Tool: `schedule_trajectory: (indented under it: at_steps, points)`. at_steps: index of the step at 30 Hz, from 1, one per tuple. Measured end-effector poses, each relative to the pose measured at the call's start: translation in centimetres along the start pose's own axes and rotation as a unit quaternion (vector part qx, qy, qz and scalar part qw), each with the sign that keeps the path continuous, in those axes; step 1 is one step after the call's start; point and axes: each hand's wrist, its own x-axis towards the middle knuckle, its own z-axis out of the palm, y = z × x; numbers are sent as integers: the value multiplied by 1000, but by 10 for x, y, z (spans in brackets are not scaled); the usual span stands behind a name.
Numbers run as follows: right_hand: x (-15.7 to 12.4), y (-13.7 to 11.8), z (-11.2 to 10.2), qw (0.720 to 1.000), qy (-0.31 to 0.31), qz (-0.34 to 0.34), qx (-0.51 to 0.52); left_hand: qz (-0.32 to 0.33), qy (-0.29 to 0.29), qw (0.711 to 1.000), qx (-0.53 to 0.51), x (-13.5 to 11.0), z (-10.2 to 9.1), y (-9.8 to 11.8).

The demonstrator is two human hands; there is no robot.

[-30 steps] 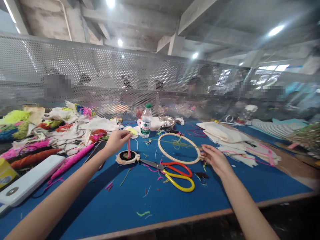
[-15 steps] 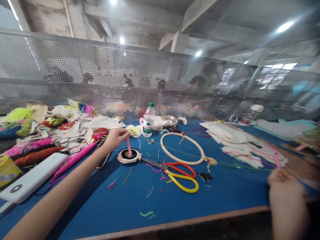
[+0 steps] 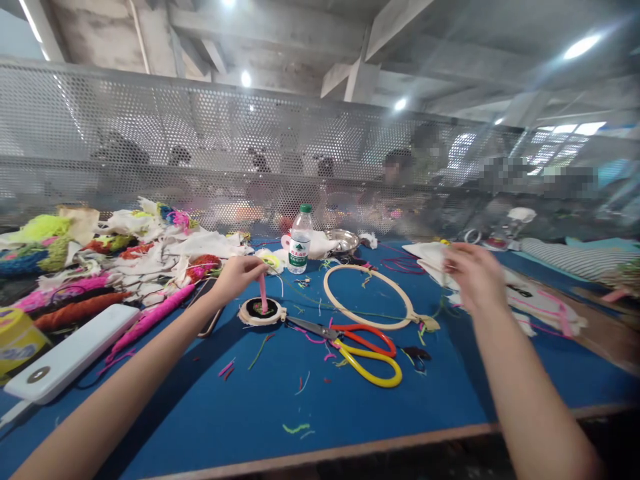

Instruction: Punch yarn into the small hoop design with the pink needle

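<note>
My left hand [image 3: 243, 275] is closed around the top of a pink punch needle [image 3: 263, 297]. The tool stands upright, its lower end on the black cloth of a small embroidery hoop [image 3: 245, 315], where green and red stitching shows. On the right, my right hand [image 3: 470, 270] is raised above the table, fingers pinched and slightly blurred. Thin green yarn [image 3: 442, 303] hangs below those fingers and runs left across the table. Between the hands lie a larger, bare wooden hoop [image 3: 327, 291] and scissors [image 3: 373, 380] with red and yellow handles.
A water bottle [image 3: 299, 250] and a metal bowl [image 3: 345, 235] stand at the back. At left are heaped fabric and yarn [image 3: 150, 253], a white power bank [image 3: 75, 353] and a phone [image 3: 213, 320]. White cloth [image 3: 540, 300] lies at right, before a perforated metal screen [image 3: 300, 147].
My right hand has come up and left from the lower right edge, with the green yarn now beneath it. My left hand keeps its hold on the punch needle at the small hoop.
</note>
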Motion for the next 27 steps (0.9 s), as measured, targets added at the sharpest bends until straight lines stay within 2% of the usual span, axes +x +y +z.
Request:
schedule_trajectory:
  at_steps: [2, 4, 6, 9, 12, 16, 22, 27]
  points:
    - [-8, 1, 37, 994, -106, -2, -15, 3, -6, 1000, -14, 0, 2, 2]
    - [-19, -1, 71, 984, -177, -18, -21, 1, -17, 999, -40, 0, 4, 4]
    - [-28, -6, 100, 960, -270, -68, -29, -3, -30, 997, -76, 0, 6, 5]
    - [-38, -17, 134, 939, -335, -76, -17, -11, -55, 988, -141, -1, 9, 8]
    - [-45, -25, 159, 928, -365, -68, 6, -25, -67, 977, -203, -3, 12, 13]
    - [-52, -29, 180, 918, -387, -56, 70, -41, -74, 964, -252, -4, 15, 18]
    - [-59, -34, 201, 908, -407, -60, 84, -79, -90, 946, -300, -5, 17, 24]
    - [-64, -49, 215, 891, -433, -99, 92, -138, -90, 917, -363, -7, 21, 25]
